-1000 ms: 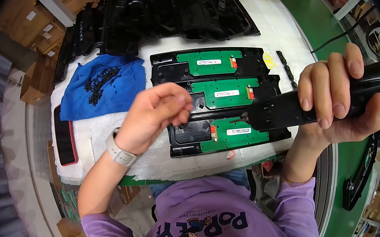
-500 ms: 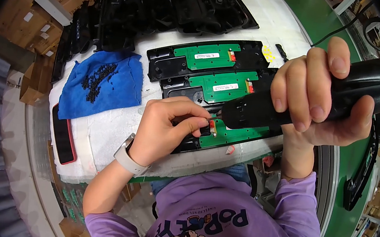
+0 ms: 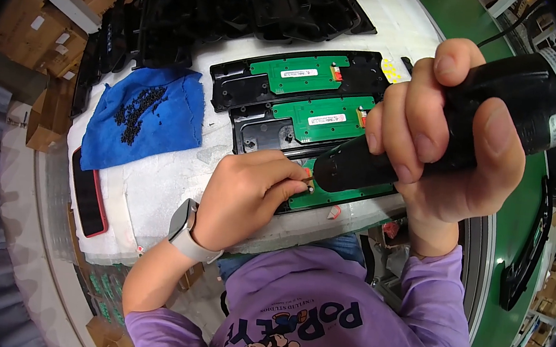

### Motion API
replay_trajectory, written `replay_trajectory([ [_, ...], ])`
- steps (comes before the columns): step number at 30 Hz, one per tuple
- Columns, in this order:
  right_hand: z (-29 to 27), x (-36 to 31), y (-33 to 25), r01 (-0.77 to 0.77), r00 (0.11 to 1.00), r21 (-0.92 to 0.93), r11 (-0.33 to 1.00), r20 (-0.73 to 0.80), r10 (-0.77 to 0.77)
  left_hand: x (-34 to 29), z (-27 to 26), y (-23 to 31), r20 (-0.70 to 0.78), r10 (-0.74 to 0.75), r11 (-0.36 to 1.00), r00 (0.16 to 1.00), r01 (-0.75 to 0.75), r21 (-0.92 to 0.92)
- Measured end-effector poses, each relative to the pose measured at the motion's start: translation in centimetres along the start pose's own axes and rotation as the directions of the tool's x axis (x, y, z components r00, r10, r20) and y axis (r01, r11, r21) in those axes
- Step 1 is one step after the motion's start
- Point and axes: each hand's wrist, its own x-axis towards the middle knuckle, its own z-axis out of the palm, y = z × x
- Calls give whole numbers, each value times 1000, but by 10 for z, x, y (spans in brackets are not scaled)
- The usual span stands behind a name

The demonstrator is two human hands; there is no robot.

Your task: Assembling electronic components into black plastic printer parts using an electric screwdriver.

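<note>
My right hand (image 3: 442, 144) is wrapped round a black electric screwdriver (image 3: 361, 166), its nose directed left. At the thin bit in front of the nose, the thumb and forefinger of my left hand (image 3: 241, 193) are pinched together; whatever lies between them is too small to make out. Beneath the bit lies the nearest green circuit board (image 3: 337, 199), partly covered by my hands and the tool. Beyond it, a middle circuit board (image 3: 291, 115) and a far circuit board (image 3: 278, 83) sit in black plastic panels, each with a white label and a red-and-white connector.
To the left, a blue cloth (image 3: 184, 122) carries many small black screws (image 3: 137, 113). A phone in a red case (image 3: 89, 196) lies by the table's left edge. Black plastic parts (image 3: 242, 5) are piled at the back. Yellow dots (image 3: 390, 70) lie beyond the panels.
The screwdriver and my right hand have shifted slightly left and tilted more steeply. My left hand stays pinched at the bit, a little lower. The view has shifted slightly.
</note>
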Motion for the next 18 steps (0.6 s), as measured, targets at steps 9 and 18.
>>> replay_trajectory([
  [9, -4, 5, 3, 3, 996, 133, 991, 92, -16, 0, -5, -1, 65, -12, 996, 998, 18, -88],
  [18, -20, 12, 19, -36, 984, 294, 955, 179, -18, -2, -7, -11, 52, 13, 990, 999, -6, -142],
])
